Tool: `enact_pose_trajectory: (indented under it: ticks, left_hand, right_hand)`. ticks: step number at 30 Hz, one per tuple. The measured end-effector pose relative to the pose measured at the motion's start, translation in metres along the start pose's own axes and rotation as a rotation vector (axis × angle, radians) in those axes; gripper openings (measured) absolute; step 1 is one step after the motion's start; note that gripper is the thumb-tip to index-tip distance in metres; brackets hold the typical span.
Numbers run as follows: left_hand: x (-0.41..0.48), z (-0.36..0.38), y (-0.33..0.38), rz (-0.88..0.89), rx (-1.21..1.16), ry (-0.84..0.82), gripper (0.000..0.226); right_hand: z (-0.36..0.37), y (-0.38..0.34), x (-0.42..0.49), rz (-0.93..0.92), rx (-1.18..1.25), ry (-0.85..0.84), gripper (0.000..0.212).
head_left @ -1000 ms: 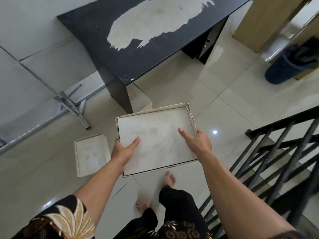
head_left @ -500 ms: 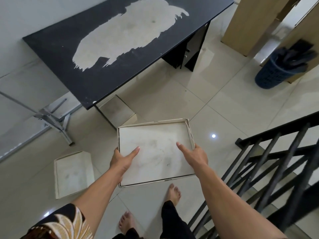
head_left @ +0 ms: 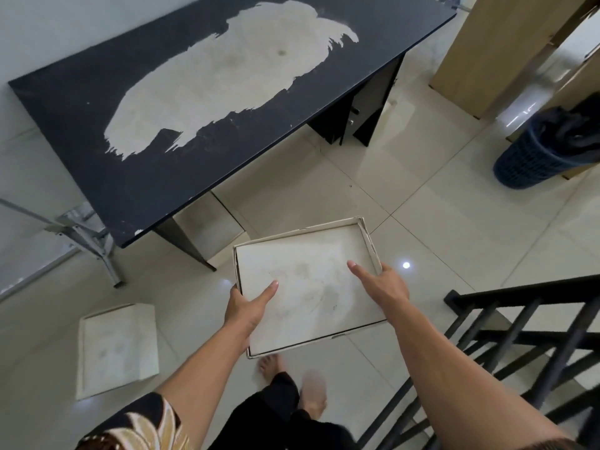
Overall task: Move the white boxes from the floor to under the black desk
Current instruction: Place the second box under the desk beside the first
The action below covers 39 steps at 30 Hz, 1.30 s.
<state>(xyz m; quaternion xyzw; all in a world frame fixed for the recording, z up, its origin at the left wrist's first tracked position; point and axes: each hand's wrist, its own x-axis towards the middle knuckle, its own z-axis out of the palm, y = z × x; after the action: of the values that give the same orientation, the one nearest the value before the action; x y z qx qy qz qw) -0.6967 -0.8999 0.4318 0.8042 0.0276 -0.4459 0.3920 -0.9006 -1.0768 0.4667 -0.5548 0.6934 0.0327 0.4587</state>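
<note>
Standing on pale floor tiles beside black desk.

A dark blue basket stands far right beside wooden furniture; a black railing runs near right.

The desk fills the upper left of the frame, with one box on the floor under its near edge and a metal stand at its left end. A second box sits mid-frame, held between the left hand and right hand above the feet, and a third box lies on the floor at lower left. A basket stands at the right edge, a railing at lower right.
</note>
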Motion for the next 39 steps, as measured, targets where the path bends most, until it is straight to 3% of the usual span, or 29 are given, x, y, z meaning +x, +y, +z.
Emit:
enact_pose_trajectory:
  ticks: [7,11,14,16,19,23,27,31,36,39]
  left_hand:
    - [0.092,0.039,0.013,-0.041,-0.048,-0.032,0.103]
    - [0.169,0.075,-0.001,-0.078,-0.12,-0.015,0.12]
    - [0.24,0.111,-0.021,-0.086,-0.159,0.007,0.121]
    - [0.285,0.138,-0.036,-0.091,-0.187,0.04,0.124]
    - [0.341,0.171,-0.058,-0.137,-0.223,0.052,0.109]
    - [0.422,0.21,-0.095,-0.155,-0.247,0.056,0.123]
    - [0.5,0.231,-0.133,-0.109,-0.333,0.116,0.138]
    - [0.521,0.236,-0.131,-0.069,-0.38,0.128,0.126]
    - [0.532,0.245,-0.126,-0.056,-0.241,0.219,0.09]
    - [0.531,0.25,-0.121,-0.038,-0.089,0.354,0.093]
  right_hand:
    - [0.032,-0.025,0.107,-0.016,-0.034,-0.037,0.1]
    - [0.067,-0.029,0.205,-0.049,-0.06,-0.094,0.091]
    - [0.099,-0.028,0.285,-0.094,-0.084,-0.129,0.082]
    - [0.125,-0.025,0.34,-0.126,-0.124,-0.136,0.085]
    - [0.155,-0.025,0.407,-0.172,-0.169,-0.125,0.097]
    - [0.204,-0.021,0.489,-0.251,-0.254,-0.123,0.086]
    - [0.245,-0.021,0.544,-0.337,-0.302,-0.102,0.09]
    - [0.27,-0.028,0.573,-0.392,-0.292,-0.088,0.096]
    - [0.282,-0.034,0.591,-0.375,-0.298,-0.074,0.085]
    - [0.294,-0.037,0.596,-0.37,-0.351,-0.069,0.081]
